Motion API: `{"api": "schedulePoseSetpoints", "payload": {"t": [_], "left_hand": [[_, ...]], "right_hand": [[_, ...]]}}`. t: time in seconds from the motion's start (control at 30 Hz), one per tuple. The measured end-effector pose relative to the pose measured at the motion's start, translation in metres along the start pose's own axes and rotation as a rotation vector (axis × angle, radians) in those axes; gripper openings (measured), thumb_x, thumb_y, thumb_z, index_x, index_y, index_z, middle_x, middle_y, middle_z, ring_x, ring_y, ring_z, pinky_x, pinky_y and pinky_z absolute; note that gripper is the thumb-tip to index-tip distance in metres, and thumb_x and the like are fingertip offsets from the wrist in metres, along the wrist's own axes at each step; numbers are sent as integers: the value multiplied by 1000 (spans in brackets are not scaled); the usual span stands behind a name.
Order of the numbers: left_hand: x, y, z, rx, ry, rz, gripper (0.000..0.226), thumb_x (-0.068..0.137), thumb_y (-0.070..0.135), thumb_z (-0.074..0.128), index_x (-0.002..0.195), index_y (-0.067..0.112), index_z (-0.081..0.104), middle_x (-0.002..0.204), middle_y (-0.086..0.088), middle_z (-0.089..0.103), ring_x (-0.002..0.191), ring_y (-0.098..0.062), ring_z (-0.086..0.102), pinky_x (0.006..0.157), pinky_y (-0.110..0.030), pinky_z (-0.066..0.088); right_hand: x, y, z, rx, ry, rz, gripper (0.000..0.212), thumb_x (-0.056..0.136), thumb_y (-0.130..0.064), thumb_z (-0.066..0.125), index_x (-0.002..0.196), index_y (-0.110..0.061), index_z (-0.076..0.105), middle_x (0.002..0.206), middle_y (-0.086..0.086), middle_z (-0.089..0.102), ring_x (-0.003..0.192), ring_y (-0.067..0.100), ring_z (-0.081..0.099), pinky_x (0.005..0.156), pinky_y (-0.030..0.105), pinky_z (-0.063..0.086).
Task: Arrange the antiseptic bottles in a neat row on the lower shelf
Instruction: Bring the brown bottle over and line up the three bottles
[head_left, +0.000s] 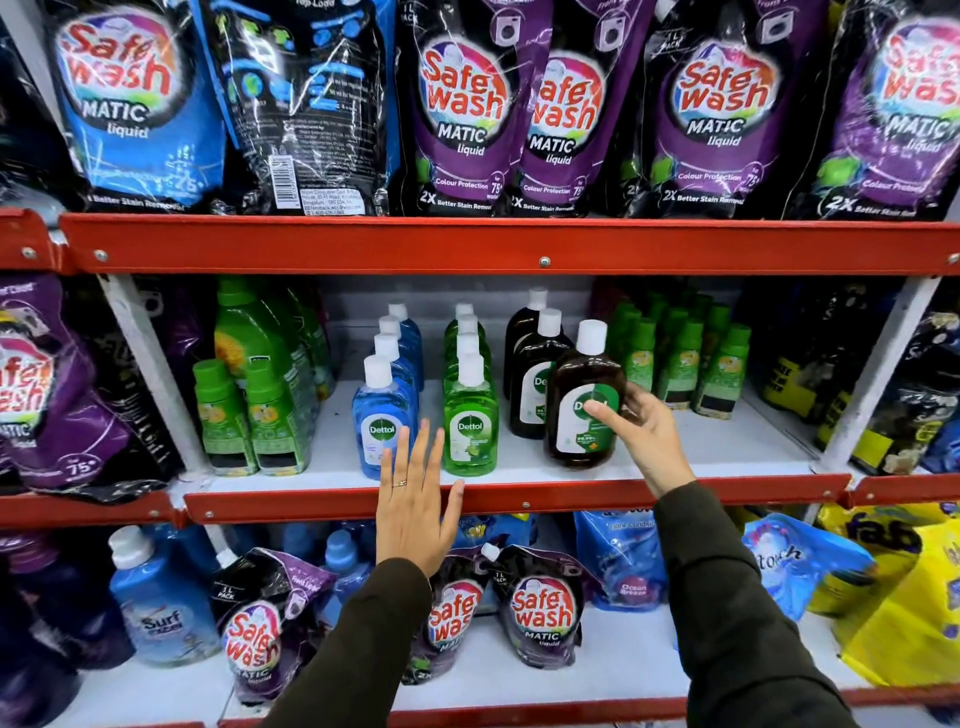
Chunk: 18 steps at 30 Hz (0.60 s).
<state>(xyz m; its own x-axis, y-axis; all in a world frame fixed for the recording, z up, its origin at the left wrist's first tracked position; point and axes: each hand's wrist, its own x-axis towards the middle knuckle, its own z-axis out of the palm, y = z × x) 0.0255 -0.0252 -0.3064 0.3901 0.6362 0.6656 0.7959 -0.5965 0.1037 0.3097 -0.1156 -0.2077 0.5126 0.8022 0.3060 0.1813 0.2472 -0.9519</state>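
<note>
Three files of Dettol bottles with white caps stand on the white middle shelf (717, 447). The front blue bottle (382, 410) leads the left file, the front green bottle (470, 415) the middle one. My right hand (641, 436) grips the front brown bottle (582, 410) at its label; the bottle leans slightly left, its base on the shelf. Two more brown bottles (535, 374) stand behind it. My left hand (415, 499) is flat with fingers spread in front of the blue and green bottles, over the red shelf lip, holding nothing.
Small green bottles stand left (249, 415) and right (680, 364) of the Dettol files. Safewash pouches (462, 114) fill the top shelf. Below are more pouches (540, 613) and a Surf bottle (156, 608). Red shelf rails (519, 244) cross the view.
</note>
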Motion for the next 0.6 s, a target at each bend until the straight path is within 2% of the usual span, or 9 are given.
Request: {"api": "schedulePoseSetpoints", "payload": {"t": [0.1, 0.17, 0.3, 0.37, 0.43, 0.53, 0.57, 0.6], "left_hand": [[0, 0, -1, 10, 1, 4, 71, 104, 44, 32, 164, 11, 16, 174, -11, 10, 161, -30, 6, 130, -49, 7], [0, 0, -1, 20, 4, 9, 71, 104, 45, 32, 164, 11, 15, 174, -11, 10, 161, -30, 5, 130, -49, 6], [0, -1, 0, 21, -2, 12, 72, 104, 46, 31, 164, 12, 13, 174, -11, 10, 161, -31, 6, 130, -50, 7], [1, -2, 0, 17, -7, 15, 71, 104, 46, 31, 164, 12, 13, 174, -11, 10, 161, -31, 6, 130, -50, 7], [1, 0, -2, -9, -10, 11, 71, 104, 45, 32, 164, 12, 14, 174, -10, 10, 161, -30, 6, 130, -49, 5], [-1, 4, -6, -120, 1, -11, 68, 103, 38, 37, 164, 14, 18, 174, -7, 11, 161, -27, 3, 130, -50, -1], [-2, 9, -7, -181, 9, 1, 67, 102, 34, 40, 163, 16, 20, 174, -6, 12, 162, -26, 3, 130, -51, 0], [-2, 15, -10, -254, 19, 33, 65, 102, 30, 42, 163, 17, 21, 174, -5, 13, 162, -24, 5, 130, -51, 3]], "right_hand": [[0, 0, 19, -10, -36, 26, 39, 84, -9, 80, 120, -10, 63, 116, -3, 71, 109, 3, 64, 80, 7, 53], [0, 3, 26, -10, -47, 22, 37, 84, -8, 79, 117, -14, 62, 113, -4, 68, 106, -5, 59, 76, 5, 51], [1, 9, 30, -4, -45, 21, 41, 84, -10, 80, 121, -11, 63, 126, 11, 69, 117, 17, 64, 84, 15, 58], [1, 8, 30, -9, -44, 16, 41, 83, -9, 80, 120, -11, 63, 127, 14, 68, 120, 21, 63, 86, 16, 59], [-1, 5, 31, -10, -49, 18, 40, 84, -7, 79, 120, -11, 62, 125, 13, 68, 116, 17, 65, 83, 14, 58], [-7, 1, 32, -20, -52, 22, 39, 87, -7, 75, 122, -11, 59, 120, 8, 67, 98, -6, 70, 78, 10, 56], [-10, 2, 32, -19, -56, 33, 44, 88, -11, 76, 127, -12, 57, 125, 7, 66, 105, -4, 70, 84, 14, 57], [-12, 3, 32, -13, -53, 45, 56, 88, -18, 77, 137, -12, 51, 133, 6, 63, 117, 5, 67, 95, 20, 56]]}}
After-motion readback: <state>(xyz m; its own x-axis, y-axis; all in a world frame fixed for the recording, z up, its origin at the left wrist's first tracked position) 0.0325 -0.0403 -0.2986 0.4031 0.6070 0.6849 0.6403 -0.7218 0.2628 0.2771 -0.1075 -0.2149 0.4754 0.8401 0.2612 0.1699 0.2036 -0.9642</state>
